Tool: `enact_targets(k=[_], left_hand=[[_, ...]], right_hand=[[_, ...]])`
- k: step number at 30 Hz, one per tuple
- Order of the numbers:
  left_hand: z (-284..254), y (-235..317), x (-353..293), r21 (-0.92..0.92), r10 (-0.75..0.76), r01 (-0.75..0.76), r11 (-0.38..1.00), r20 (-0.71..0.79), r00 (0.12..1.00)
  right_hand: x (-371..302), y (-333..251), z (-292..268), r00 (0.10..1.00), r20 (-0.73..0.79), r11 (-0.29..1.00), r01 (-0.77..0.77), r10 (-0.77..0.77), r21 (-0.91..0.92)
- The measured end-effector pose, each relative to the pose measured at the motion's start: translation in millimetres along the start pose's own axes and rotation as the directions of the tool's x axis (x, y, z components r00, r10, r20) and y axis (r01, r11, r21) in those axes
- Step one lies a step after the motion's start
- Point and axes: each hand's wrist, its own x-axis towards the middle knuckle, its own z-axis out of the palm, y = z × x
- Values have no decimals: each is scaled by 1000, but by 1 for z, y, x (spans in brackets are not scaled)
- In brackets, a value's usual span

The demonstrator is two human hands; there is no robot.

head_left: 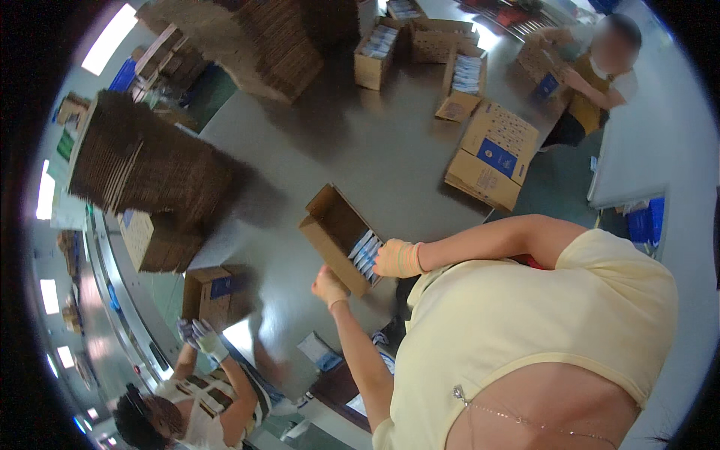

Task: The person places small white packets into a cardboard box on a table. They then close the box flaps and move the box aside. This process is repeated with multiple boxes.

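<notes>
An open cardboard box point(324, 238) stands on the grey table in front of me, slightly tilted across my view. Several flat white-and-blue packets point(365, 253) stand in a row in its near end; the far end shows bare cardboard. My left hand point(328, 286), seemingly bare, is closed against the box's left wall near the upper edge. Over the right wall, my right hand point(397, 259) wears a pale orange knit glove with a striped cuff. Its fingers curl in beside the packets, and their tips are hidden.
A closed printed carton point(469, 176) lies to the right. Packet-filled boxes point(459, 82) stand at the back, flattened-cardboard stacks point(142, 161) at the left. One co-worker point(199, 405) handles a box point(202, 296) at lower left, another point(600, 75) at upper right. A loose packet point(320, 351) lies near the table edge.
</notes>
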Motion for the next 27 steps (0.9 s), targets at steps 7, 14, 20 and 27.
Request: enact_targets(k=[7, 14, 20, 27], left_hand=[[125, 149, -114, 318, 564, -644, 696, 315, 764], [156, 71, -55, 552, 320, -519, 653, 420, 849], [154, 38, -49, 868, 381, -472, -155, 493, 782], [215, 66, -53, 520, -65, -447, -728, 596, 800]], right_hand=[[-2, 3, 18, 983, -184, 997, 0, 13, 74], [-8, 5, 11, 970, -243, 995, 13, 12, 100], [-9, 12, 10, 957, -289, 992, 46, -10, 119], [-10, 7, -6, 987, -161, 998, -1, 12, 66]])
